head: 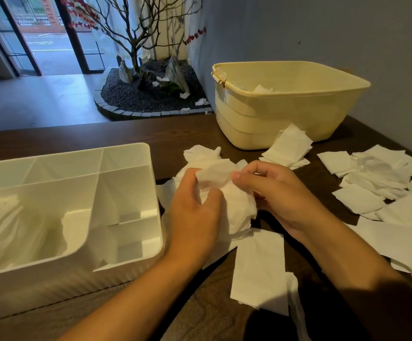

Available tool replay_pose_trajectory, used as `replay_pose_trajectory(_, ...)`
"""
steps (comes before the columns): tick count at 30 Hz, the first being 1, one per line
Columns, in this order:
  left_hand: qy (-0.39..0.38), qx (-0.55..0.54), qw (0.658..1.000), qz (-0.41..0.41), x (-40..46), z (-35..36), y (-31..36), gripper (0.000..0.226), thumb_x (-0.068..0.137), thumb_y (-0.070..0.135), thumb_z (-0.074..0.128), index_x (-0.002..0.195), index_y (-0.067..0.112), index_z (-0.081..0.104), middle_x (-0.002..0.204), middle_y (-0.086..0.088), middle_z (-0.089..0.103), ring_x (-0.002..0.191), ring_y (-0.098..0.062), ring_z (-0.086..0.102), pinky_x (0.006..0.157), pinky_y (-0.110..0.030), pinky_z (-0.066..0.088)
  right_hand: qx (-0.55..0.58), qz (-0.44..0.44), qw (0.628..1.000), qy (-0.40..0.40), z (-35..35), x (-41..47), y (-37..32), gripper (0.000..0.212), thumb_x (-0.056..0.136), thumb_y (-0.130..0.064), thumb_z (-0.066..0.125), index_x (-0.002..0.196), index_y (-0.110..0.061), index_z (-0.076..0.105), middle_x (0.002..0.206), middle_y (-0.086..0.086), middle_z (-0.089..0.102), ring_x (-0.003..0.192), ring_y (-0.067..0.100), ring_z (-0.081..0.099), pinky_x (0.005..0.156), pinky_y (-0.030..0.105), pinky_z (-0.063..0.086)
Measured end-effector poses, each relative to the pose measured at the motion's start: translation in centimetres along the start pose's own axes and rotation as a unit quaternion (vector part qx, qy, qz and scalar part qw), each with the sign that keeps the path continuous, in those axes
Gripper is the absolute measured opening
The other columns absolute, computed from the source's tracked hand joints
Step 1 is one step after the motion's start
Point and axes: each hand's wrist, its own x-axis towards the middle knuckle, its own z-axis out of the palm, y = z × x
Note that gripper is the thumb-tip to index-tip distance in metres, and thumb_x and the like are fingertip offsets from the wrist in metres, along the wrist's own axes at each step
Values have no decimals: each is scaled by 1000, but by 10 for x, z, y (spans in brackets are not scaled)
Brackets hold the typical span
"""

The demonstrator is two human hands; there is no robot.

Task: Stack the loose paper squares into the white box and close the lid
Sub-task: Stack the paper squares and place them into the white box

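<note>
- Nearest, a flat paper sheet (259, 269) lies on the dark table (207, 313).
- Left hand (195, 212) and right hand (279, 193) both clutch one crumpled paper wad (227, 193), just beside the open white box (72, 205).
- Loose paper squares (382, 185) scatter right.
- Yellow tub (283, 104) behind.

White box (126, 153) at near left; white paper squares (372, 183) scattered right. Pale yellow tub (286, 119) far right. Dark brown wood-grained table (101, 134); red blossoms (81, 13) far left.
</note>
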Motion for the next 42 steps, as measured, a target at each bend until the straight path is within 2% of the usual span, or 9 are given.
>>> replay_pose_trajectory(4,2,3,1000,-31,-1,1,-3,38,94,9,58,123,29,43,120,11,58,109,-5,60,84,-18,57,-15,-9,999,27,2,-3,-1,18,86,-33,73,77,-17,73,86,14,69,76,34,59,67,34,53)
replay_pose_trajectory(9,-36,-9,999,-32,-2,3,2,50,95,8,60,132,32,34,128,9,53,114,-7,57,94,-27,56,-11,13,998,58,13,-2,7,19,85,-39,74,74,-24,71,86,4,74,95,29,68,85,55,58)
replay_pose_trajectory(15,-8,-2,1000,-6,0,5,-5,54,97,6,60,134,36,35,121,19,56,107,3,61,87,-22,57,-115,18,993,-11,-6,-5,-7,27,95,-38,61,86,-15,70,71,2,66,59,13,60,59,25,52)
replay_pose_trajectory(19,6,30,999,-8,2,4,-10,61,97,9,62,141,38,31,109,32,58,103,12,61,82,-14,55,-427,31,895,-121,-27,-12,-15,29,78,-51,76,97,-32,66,89,-5,65,85,15,64,75,32,55)
replay_pose_trajectory(23,14,46,999,-8,2,5,-11,66,96,11,65,146,35,29,114,23,58,102,9,62,79,-10,52,-540,83,816,-187,-24,-19,-15,43,73,-52,81,103,-31,57,94,-11,54,84,10,55,64,23,45)
replay_pose_trajectory(28,20,71,997,4,2,7,-14,63,94,13,68,145,32,34,106,22,57,93,11,60,74,-12,52,-492,34,851,-179,-23,-16,-10,6,88,-24,72,88,-19,68,85,-5,62,77,10,58,63,21,45)
replay_pose_trajectory(35,27,79,996,12,6,6,-17,60,97,12,64,145,28,33,129,9,59,112,0,59,93,-17,52,-274,-18,961,14,-36,-4,-14,13,86,-12,71,92,-19,62,75,3,67,69,16,71,75,40,62)
replay_pose_trajectory(39,20,83,996,12,6,6,-16,57,98,9,61,145,26,33,122,17,57,109,14,54,84,-3,45,-478,69,868,-111,-31,-7,-8,32,76,-41,82,98,-26,64,87,-4,61,76,11,57,64,27,47)
replay_pose_trajectory(42,11,83,996,15,5,6,-14,53,98,6,60,139,28,34,112,31,48,98,28,50,77,4,38,-506,78,849,-133,-26,-9,-7,27,79,-41,79,89,-17,70,85,2,65,77,13,58,67,29,47)
